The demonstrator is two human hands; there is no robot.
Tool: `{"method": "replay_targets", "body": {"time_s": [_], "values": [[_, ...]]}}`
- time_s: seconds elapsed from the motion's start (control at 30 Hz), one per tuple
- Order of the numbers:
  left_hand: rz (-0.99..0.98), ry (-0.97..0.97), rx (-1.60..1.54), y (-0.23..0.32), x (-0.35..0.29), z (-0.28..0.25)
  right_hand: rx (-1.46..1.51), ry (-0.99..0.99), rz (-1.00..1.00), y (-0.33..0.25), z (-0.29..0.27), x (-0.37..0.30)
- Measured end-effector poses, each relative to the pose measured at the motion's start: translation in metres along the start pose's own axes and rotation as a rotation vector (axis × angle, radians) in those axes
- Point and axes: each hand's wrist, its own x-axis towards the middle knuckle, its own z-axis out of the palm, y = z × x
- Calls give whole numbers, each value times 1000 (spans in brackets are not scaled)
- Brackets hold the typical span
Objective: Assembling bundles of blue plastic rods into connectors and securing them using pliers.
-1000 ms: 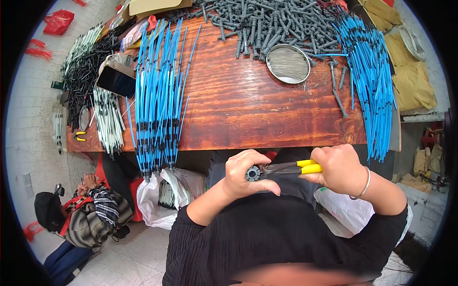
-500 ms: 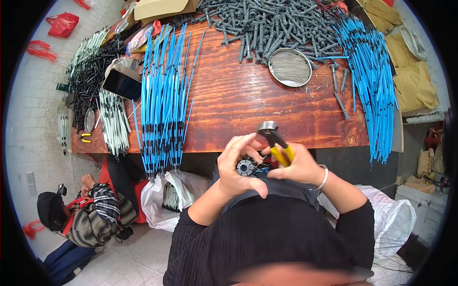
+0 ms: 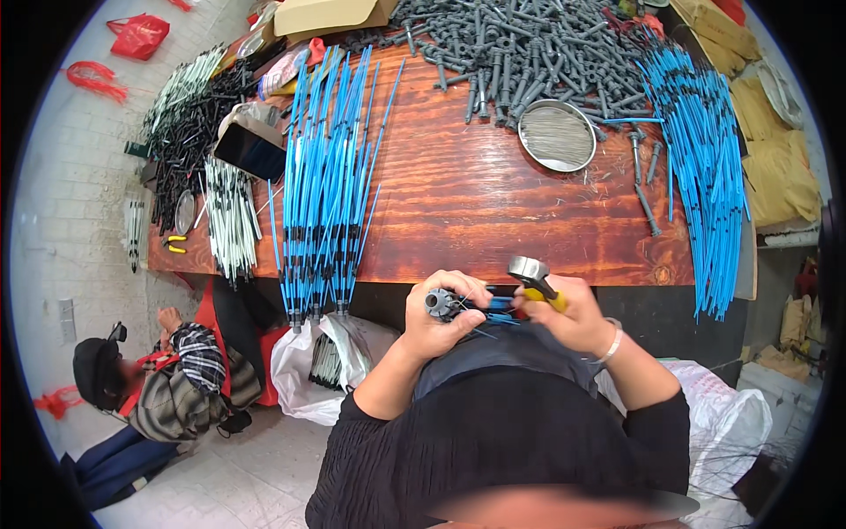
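Just off the table's near edge, my left hand [image 3: 430,319] is wrapped round a grey plastic hub [image 3: 437,302] with a notched round end and a dark hole in it. Thin wires and blue rods [image 3: 500,310] stick out from the hub toward the right. In my right hand [image 3: 568,313] are end-cutting pincers [image 3: 531,270], their metal head pointing up and away and their yellow handles mostly under my palm. The right fingertips are close to the blue rods; whether they touch them I cannot tell.
The wooden table [image 3: 449,203] bears a heap of grey plastic pieces [image 3: 520,53], a round tin [image 3: 557,137] of thin wires, and blue rod bundles [image 3: 322,176] at left and right. A phone [image 3: 250,152] leans at the left. Another person [image 3: 172,379] sits at lower left.
My left hand has closed more tightly round the hub, its fingers no longer spread. The pincers have moved slightly right and lower with my right hand. The whole view has shifted a little.
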Motion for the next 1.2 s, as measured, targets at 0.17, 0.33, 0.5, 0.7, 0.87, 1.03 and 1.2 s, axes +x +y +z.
{"method": "replay_targets", "body": {"time_s": [0.17,0.33,0.5,0.7,0.87,1.03,1.2], "values": [[109,-16,53,-8,0,-3,-563,-31,-92,-9,-17,-25],[220,5,204,-17,-3,1,-668,-49,1,-25,-10,-25],[217,36,301,-15,-4,4,-757,-45,27,-30,-13,-25],[221,42,361,-13,-4,5,-800,-28,39,-34,-13,-25],[227,62,418,-12,-5,7,-810,-31,55,-35,-14,-24],[197,37,398,-8,-3,7,-852,-30,17,-34,-18,-23],[222,-149,319,-10,1,-5,-807,-128,-24,-26,-30,-21]]}}
